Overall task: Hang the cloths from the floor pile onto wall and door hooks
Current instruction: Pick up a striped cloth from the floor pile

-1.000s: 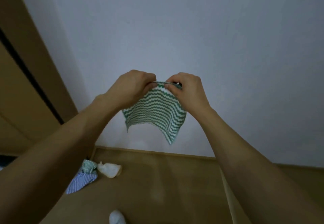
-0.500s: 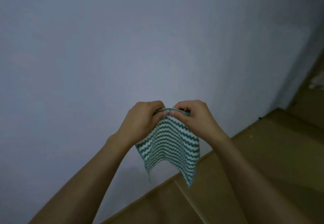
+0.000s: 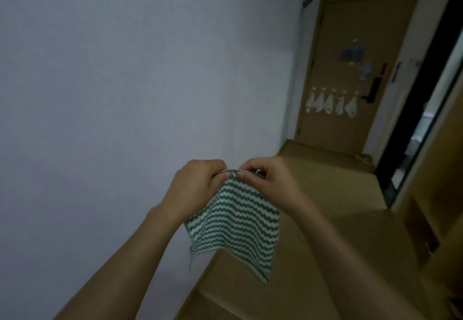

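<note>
A green-and-white wavy-striped cloth [image 3: 238, 222] hangs in front of me, held by its top edge. My left hand [image 3: 195, 184] pinches that edge on the left, and my right hand [image 3: 269, 182] pinches it right beside, fingertips almost touching. The cloth droops freely below both hands. At the far end of the hallway a brown door [image 3: 360, 44] carries a row of several pale cloths [image 3: 330, 103] hung on small hooks. A bluish cloth [image 3: 364, 71] hangs higher up, near the dark door handle [image 3: 373, 91]. The floor pile is out of view.
A plain white wall [image 3: 125, 81] runs along my left. The tan wooden floor [image 3: 338, 219] leads toward the door. On the right stand a dark-framed opening [image 3: 426, 99] and a tan cabinet side [image 3: 441, 194].
My view has swung right from the wall and floor pile toward the hallway, bringing the door and its hung cloths into sight. Both hands keep pinching the striped cloth's top edge.
</note>
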The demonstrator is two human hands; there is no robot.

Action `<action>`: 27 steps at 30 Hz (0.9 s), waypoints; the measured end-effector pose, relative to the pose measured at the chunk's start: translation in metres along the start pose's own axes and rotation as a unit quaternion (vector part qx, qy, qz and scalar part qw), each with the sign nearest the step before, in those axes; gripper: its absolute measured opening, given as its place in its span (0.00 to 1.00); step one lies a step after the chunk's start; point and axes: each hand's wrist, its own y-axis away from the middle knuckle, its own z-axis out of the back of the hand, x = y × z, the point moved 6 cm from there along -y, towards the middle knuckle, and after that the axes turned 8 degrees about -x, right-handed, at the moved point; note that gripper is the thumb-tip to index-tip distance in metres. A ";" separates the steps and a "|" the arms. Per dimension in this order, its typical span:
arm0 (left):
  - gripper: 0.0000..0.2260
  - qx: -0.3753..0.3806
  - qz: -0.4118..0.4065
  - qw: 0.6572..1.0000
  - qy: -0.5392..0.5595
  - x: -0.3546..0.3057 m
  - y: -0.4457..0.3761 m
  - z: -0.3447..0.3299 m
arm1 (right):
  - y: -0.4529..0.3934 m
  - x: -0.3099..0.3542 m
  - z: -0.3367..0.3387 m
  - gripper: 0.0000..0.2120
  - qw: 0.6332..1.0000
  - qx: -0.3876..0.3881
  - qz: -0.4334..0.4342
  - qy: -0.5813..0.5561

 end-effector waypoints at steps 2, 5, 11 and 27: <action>0.13 0.019 -0.014 0.999 0.023 -0.006 -0.009 -0.024 | 0.004 -0.018 0.011 0.06 0.999 -0.020 -0.017 0.029; 0.14 0.033 -0.032 0.998 0.052 -0.015 -0.029 -0.059 | 0.003 -0.047 0.031 0.07 0.995 -0.047 -0.034 0.082; 0.14 0.040 -0.061 0.995 0.074 -0.032 -0.088 -0.131 | -0.018 -0.114 0.070 0.10 0.987 -0.108 -0.059 0.106; 0.14 0.011 -0.050 0.997 0.053 -0.078 -0.274 -0.324 | -0.124 -0.323 0.185 0.06 0.969 -0.151 -0.132 0.141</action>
